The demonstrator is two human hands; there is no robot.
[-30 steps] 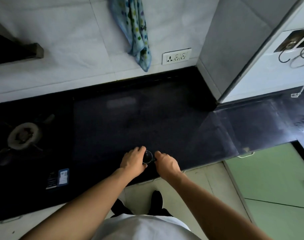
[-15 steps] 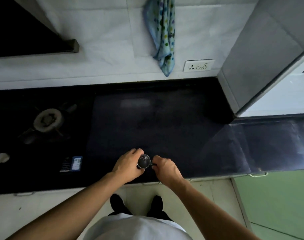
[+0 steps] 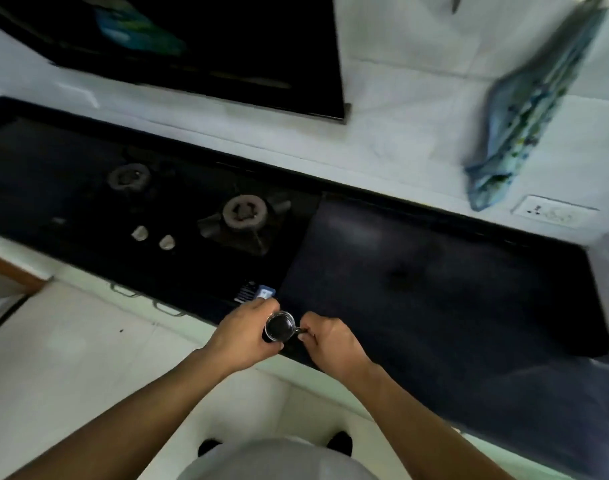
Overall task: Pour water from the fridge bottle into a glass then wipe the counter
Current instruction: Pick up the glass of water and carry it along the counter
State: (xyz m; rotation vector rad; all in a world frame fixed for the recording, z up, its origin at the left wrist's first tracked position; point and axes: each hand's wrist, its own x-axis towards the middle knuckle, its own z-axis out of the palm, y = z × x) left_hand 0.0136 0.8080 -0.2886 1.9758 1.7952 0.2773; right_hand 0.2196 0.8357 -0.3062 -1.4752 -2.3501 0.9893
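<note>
A small clear glass (image 3: 279, 327) with a handle on its right side stands near the front edge of the dark counter (image 3: 434, 278). My left hand (image 3: 242, 336) is curled round the glass's left side. My right hand (image 3: 330, 341) pinches the handle. A blue patterned cloth (image 3: 524, 109) hangs on the white wall at the upper right, blurred. No bottle is in view.
A black gas hob (image 3: 157, 209) with two burners and two knobs lies to the left of the glass. A dark chimney hood (image 3: 199, 46) hangs above it. A wall socket (image 3: 555, 211) sits below the cloth. White cabinet fronts and the floor lie below the counter.
The view has swung left and tilted, bringing the hob and hood into sight. Both hands stay on the glass at the counter's front edge.
</note>
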